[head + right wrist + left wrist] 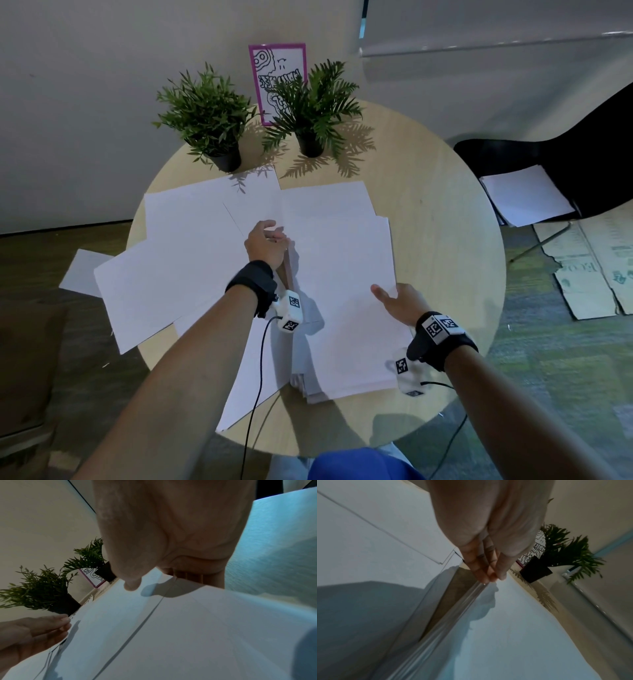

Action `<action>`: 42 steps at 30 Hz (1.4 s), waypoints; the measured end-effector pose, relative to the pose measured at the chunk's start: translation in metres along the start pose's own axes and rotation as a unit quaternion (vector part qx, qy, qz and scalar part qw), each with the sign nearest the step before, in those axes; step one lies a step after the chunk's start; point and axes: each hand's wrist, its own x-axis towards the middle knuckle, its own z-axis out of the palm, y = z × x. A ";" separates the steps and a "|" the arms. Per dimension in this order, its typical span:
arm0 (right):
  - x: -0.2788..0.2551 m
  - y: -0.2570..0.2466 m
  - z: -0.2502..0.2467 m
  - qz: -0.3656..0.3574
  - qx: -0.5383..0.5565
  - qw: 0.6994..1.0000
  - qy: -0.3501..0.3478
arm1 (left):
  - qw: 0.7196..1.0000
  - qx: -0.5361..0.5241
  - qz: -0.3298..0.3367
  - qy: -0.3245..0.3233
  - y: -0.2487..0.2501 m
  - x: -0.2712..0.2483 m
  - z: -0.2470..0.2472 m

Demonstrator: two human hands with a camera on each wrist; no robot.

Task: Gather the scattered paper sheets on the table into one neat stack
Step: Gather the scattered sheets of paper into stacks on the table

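Observation:
A thick stack of white sheets [342,291] lies tilted on the round wooden table [445,212]. My left hand [274,229] pinches its far left edge; in the left wrist view the left hand [489,578] closes thumb and fingers on the stack's [505,628] edge. At the stack's right edge my right hand [387,294] grips it. The right wrist view shows the right hand [159,580] with the thumb on top of the stack [188,628] and the fingers underneath. Loose sheets [171,274] spread across the left and far side, and one sheet [80,270] overhangs the left edge.
Two potted plants [209,116] [311,102] and a pink-framed drawing [277,68] stand at the table's far edge. A black chair [565,161] on the right carries more paper [524,198]. Flattened cardboard [589,267] lies on the floor.

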 end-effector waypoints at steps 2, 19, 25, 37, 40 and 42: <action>0.001 0.000 0.000 -0.002 0.009 1.000 0.006 | 1.000 0.008 0.000 0.001 -0.005 0.001 0.002; -0.002 0.000 0.000 -0.018 -0.006 1.000 0.001 | 0.989 0.101 0.041 -0.097 0.021 0.037 0.012; -0.007 -0.007 -0.006 -0.022 0.012 1.000 0.000 | 0.992 0.063 0.097 -0.055 0.029 0.029 0.018; -0.032 -0.022 -0.018 0.014 0.097 0.995 -0.021 | 0.987 -0.008 0.114 -0.117 -0.007 -0.049 -0.027; -0.037 -0.023 -0.024 0.029 0.109 0.993 -0.023 | 0.982 -0.040 0.102 -0.154 -0.018 -0.068 -0.047; -0.043 -0.027 -0.029 0.038 0.115 0.992 -0.030 | 0.981 -0.017 0.088 -0.173 -0.031 -0.077 -0.045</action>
